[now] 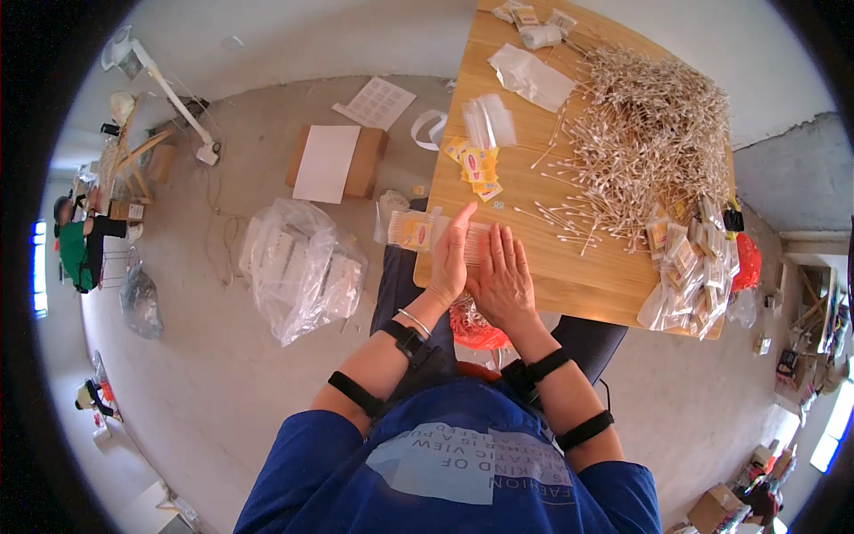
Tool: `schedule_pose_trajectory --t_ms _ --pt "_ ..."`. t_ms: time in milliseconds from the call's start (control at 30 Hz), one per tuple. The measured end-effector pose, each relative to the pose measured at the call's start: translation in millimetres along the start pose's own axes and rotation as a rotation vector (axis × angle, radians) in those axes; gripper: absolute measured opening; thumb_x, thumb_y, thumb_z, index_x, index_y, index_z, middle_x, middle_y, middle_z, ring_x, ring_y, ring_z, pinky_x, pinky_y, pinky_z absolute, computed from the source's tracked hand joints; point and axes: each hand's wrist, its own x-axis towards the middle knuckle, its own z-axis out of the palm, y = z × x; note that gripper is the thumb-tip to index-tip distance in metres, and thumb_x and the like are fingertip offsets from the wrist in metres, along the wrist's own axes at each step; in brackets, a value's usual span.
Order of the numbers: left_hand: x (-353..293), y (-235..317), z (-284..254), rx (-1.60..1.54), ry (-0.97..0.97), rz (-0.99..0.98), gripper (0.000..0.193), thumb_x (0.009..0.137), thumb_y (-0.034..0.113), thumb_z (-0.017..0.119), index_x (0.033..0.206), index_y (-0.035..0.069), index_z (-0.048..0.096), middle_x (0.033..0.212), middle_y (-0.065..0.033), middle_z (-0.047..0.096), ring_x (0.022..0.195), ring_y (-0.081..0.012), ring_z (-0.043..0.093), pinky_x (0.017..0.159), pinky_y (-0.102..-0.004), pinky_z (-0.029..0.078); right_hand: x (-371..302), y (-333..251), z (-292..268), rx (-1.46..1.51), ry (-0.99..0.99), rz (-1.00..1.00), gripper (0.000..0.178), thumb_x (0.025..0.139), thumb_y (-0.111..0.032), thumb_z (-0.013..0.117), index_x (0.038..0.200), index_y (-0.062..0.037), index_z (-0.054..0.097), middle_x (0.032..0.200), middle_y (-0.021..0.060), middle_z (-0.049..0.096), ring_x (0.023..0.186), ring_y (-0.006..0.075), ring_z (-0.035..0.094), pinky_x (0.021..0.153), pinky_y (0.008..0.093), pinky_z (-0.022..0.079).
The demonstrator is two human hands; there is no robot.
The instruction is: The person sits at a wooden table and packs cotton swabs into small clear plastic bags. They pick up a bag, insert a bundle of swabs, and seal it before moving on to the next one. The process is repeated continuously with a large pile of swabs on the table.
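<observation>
My left hand stands on edge at the near left part of the wooden table, its fingers stretched out together. Beside it my right hand lies palm down with its fingers straight. Between the two hands a row of thin cotton swabs shows; my fingers partly cover it, and nothing looks gripped. Left of my left hand, a clear packet of swabs with a yellow card lies at the table's edge. Several yellow cards lie beyond my hands, below a stack of clear plastic sleeves.
A large heap of loose cotton swabs covers the table's right side. Filled packets pile up at its near right corner. A red bag hangs below my hands. On the floor at left are a clear plastic bag and a cardboard box.
</observation>
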Motion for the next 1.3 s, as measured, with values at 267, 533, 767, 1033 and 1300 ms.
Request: schedule_pose_trajectory --t_ms 267,533,767,1033,1300 --pt "0.4 5.0 -1.8 0.079 -0.035 -0.007 0.075 0.101 0.056 0.028 0.144 -0.006 0.034 0.150 -0.0195 0.035 0.142 -0.0277 0.028 0.118 -0.0406 0.019 1.9 -0.2 4.6 0.018 0.052 0.020 0.075 0.092 -0.050 0.049 0.144 0.0023 0.036 0.154 0.0174 0.030 0.145 0.0316 0.022 0.119 0.0457 0.016" --pt "-0.7 6.3 3.4 0.043 0.073 0.044 0.071 0.102 0.051 0.033 0.140 -0.008 0.039 0.145 -0.0200 0.042 0.139 -0.0272 0.035 0.115 -0.0378 0.025 4.3 2.4 5.5 0.227 0.051 0.021 0.068 0.091 -0.031 0.051 0.146 0.0033 0.030 0.154 0.0228 0.027 0.145 0.0375 0.021 0.117 0.0502 0.017" --pt "-2.0 1.9 -0.3 0.013 0.063 0.004 0.071 0.102 0.053 0.032 0.141 -0.005 0.040 0.144 -0.0155 0.044 0.135 -0.0237 0.039 0.113 -0.0354 0.028 13.9 9.5 8.7 0.807 0.448 0.212 0.062 0.088 -0.003 0.049 0.145 0.0055 0.026 0.153 0.0303 0.021 0.143 0.0450 0.019 0.118 0.0494 0.016" --pt "-1.8 2.7 1.3 -0.023 0.106 0.046 0.072 0.101 0.053 0.035 0.140 -0.008 0.039 0.143 -0.0189 0.044 0.135 -0.0260 0.040 0.113 -0.0362 0.028 24.3 8.0 18.0 0.720 0.494 0.196 0.052 0.089 -0.001 0.046 0.139 0.0048 0.035 0.146 0.0275 0.036 0.139 0.0450 0.029 0.116 0.0502 0.023" --pt "-4.0 -3.0 2.4 -0.101 0.147 0.066 0.071 0.102 0.052 0.034 0.142 -0.006 0.036 0.145 -0.0185 0.040 0.138 -0.0264 0.035 0.115 -0.0394 0.025 25.8 16.4 11.4 0.576 0.369 0.094 0.038 0.090 0.001 0.047 0.128 0.0014 0.049 0.133 0.0205 0.052 0.132 0.0411 0.040 0.113 0.0528 0.026"
